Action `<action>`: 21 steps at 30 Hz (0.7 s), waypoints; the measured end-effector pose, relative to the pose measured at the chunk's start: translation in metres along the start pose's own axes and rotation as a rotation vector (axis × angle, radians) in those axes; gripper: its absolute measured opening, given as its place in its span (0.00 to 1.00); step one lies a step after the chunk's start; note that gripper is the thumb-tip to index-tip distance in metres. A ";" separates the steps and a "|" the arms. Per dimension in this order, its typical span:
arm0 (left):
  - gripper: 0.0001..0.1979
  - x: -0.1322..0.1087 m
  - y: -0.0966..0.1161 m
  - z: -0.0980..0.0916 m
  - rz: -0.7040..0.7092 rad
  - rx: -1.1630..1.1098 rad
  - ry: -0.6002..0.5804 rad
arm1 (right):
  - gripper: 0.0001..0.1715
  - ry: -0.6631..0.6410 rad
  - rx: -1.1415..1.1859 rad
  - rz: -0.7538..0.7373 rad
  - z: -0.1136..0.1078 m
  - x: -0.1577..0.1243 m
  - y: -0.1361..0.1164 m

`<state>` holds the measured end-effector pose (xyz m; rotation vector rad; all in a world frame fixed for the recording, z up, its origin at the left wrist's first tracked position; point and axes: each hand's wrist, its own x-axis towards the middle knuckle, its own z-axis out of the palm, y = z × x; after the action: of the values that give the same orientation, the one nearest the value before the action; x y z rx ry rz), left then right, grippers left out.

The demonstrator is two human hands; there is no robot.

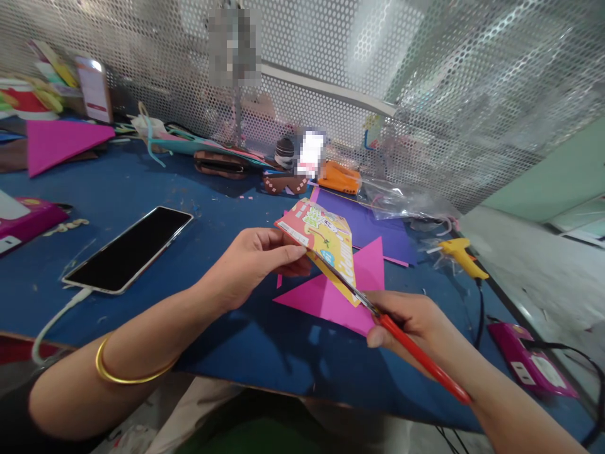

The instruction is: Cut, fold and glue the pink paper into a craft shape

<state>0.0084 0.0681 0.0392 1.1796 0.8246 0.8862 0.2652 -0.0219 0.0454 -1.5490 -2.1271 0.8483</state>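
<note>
My left hand [258, 258] pinches a printed yellow and red card [321, 243] by its left edge and holds it tilted above the blue table [198, 208]. My right hand [416, 325] grips red-handled scissors [416, 353]. Their blades run up along the card's lower edge. Under the card lies a pink sheet [340, 296] cut into pointed shapes. A gold bangle [123, 372] circles my left forearm.
A phone [130, 247] on a white cable lies at left. A purple sheet [368, 227], a yellow glue gun [460, 255], plastic bags, an orange object and craft scraps line the back. Pink boxes sit at both sides. Perforated metal panels wall the table.
</note>
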 end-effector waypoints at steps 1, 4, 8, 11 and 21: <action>0.12 0.000 0.001 0.000 0.013 0.008 0.014 | 0.36 -0.006 0.010 0.002 0.000 0.000 0.000; 0.12 -0.001 0.002 0.001 0.032 0.046 0.052 | 0.37 -0.002 0.016 0.002 -0.001 0.000 0.000; 0.11 -0.001 0.001 0.003 0.040 0.054 0.072 | 0.37 -0.012 0.031 0.020 0.001 0.000 0.000; 0.11 -0.001 0.000 0.003 0.029 0.041 0.065 | 0.39 -0.029 0.043 0.015 0.002 0.001 0.000; 0.12 0.000 0.000 0.003 0.023 0.092 0.041 | 0.39 -0.056 0.062 0.024 -0.003 0.001 -0.003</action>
<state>0.0104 0.0666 0.0401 1.2564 0.8948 0.9013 0.2644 -0.0212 0.0495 -1.5399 -2.1036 0.9675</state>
